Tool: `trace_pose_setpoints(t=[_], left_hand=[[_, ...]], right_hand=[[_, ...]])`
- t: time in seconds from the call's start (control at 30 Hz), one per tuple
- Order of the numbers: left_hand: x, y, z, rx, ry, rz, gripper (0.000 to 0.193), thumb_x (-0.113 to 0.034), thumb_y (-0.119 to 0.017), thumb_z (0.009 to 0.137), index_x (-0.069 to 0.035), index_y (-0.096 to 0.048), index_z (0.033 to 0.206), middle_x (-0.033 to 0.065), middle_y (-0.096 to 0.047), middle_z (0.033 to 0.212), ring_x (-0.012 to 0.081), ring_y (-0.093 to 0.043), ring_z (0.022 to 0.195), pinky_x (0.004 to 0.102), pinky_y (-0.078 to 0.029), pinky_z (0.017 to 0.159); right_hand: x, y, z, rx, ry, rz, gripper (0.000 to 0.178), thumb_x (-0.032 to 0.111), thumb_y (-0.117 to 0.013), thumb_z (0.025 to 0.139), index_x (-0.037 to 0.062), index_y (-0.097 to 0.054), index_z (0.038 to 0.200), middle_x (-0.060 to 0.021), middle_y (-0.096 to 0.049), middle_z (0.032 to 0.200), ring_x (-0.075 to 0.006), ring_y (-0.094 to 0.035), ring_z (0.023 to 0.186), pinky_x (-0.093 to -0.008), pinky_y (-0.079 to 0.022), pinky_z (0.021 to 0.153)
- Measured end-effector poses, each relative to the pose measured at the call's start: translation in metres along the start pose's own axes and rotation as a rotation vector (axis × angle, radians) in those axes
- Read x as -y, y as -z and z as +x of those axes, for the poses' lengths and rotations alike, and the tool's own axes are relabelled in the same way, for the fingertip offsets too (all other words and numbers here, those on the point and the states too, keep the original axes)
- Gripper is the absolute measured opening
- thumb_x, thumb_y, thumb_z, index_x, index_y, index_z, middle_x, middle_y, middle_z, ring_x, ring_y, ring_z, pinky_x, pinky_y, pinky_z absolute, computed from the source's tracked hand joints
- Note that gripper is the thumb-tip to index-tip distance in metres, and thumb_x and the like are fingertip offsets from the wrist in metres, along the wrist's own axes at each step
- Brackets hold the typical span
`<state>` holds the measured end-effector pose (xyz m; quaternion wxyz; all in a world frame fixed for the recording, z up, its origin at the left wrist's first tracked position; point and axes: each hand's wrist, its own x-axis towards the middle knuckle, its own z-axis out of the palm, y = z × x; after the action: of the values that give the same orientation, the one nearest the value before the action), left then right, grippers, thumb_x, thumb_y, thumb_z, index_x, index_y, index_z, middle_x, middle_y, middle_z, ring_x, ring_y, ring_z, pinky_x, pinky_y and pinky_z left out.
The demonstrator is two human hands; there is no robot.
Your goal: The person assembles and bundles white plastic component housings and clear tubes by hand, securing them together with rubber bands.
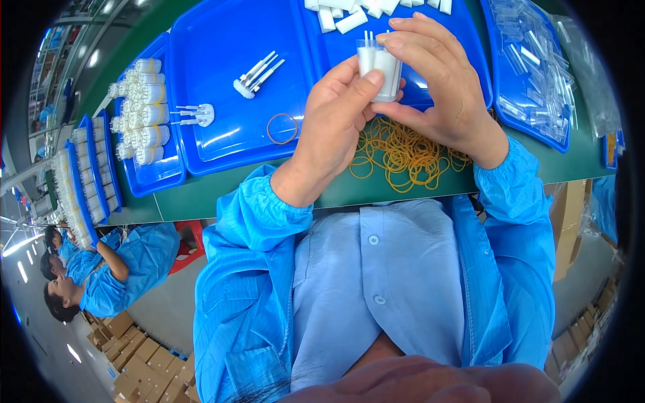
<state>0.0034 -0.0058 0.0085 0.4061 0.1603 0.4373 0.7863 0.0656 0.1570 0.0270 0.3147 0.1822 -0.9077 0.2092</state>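
In front of my chest, above the table's near side, I have a small bundle of white cylinders in clear plastic sleeves (pixel 385 72), with thin white prongs sticking up from its top. My left hand (pixel 336 111) is closed round its left side, thumb pressed on the front. Curved about the right side, my right hand (pixel 443 80) has its fingertips at the top and its thumb near the bottom edge. Below both hands lies a heap of tan rubber bands (pixel 410 158). Two white pronged pieces (pixel 252 79) and a single rubber band (pixel 282 128) lie in the blue tray (pixel 222 40) to the left.
White cylinders (pixel 351 22) lie in the far middle tray. At the right a blue tray holds clear plastic sleeves (pixel 531 74). Banded bundles (pixel 149 111) are stacked in a narrow left tray, with more filled trays (pixel 80 191) beyond. A co-worker (pixel 114 269) sits at the left.
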Motion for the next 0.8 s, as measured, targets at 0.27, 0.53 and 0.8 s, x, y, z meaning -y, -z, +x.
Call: trace_pose_setpoints(t=[0.27, 0.53, 0.8], left_hand=[[0.0012, -0.0006, 0.0007, 0.013, -0.003, -0.075, 0.038, -0.024, -0.048, 0.099, 0.002, -0.048, 0.125, 0.0124, -0.060, 0.108, 0.0179, -0.060, 0.098, 0.0306, -0.050, 0.085], [0.0011, -0.0021, 0.0006, -0.011, -0.003, -0.052, 0.038, -0.025, -0.047, 0.099, 0.002, -0.047, 0.125, 0.0127, -0.060, 0.109, 0.0185, -0.060, 0.098, 0.0316, -0.050, 0.087], [0.0019, 0.0007, -0.0006, 0.022, -0.013, -0.080, 0.040, -0.029, -0.047, 0.099, 0.001, -0.047, 0.125, 0.0132, -0.060, 0.109, 0.0189, -0.061, 0.099, 0.0318, -0.050, 0.087]], right_hand=[[-0.0007, -0.0012, -0.0005, -0.057, 0.039, 0.018, 0.079, 0.020, -0.085, 0.060, 0.0084, -0.048, 0.129, -0.0111, -0.057, 0.125, -0.0337, -0.049, 0.120, -0.0450, -0.039, 0.103], [0.0010, 0.0012, -0.0007, -0.037, -0.010, -0.031, 0.079, 0.013, -0.085, 0.056, 0.0068, -0.049, 0.127, -0.0119, -0.058, 0.119, -0.0354, -0.052, 0.112, -0.0445, -0.043, 0.097], [0.0034, 0.0018, -0.0001, -0.025, 0.005, -0.026, 0.076, 0.011, -0.084, 0.057, 0.0065, -0.050, 0.125, -0.0122, -0.059, 0.115, -0.0349, -0.053, 0.113, -0.0460, -0.042, 0.099]])
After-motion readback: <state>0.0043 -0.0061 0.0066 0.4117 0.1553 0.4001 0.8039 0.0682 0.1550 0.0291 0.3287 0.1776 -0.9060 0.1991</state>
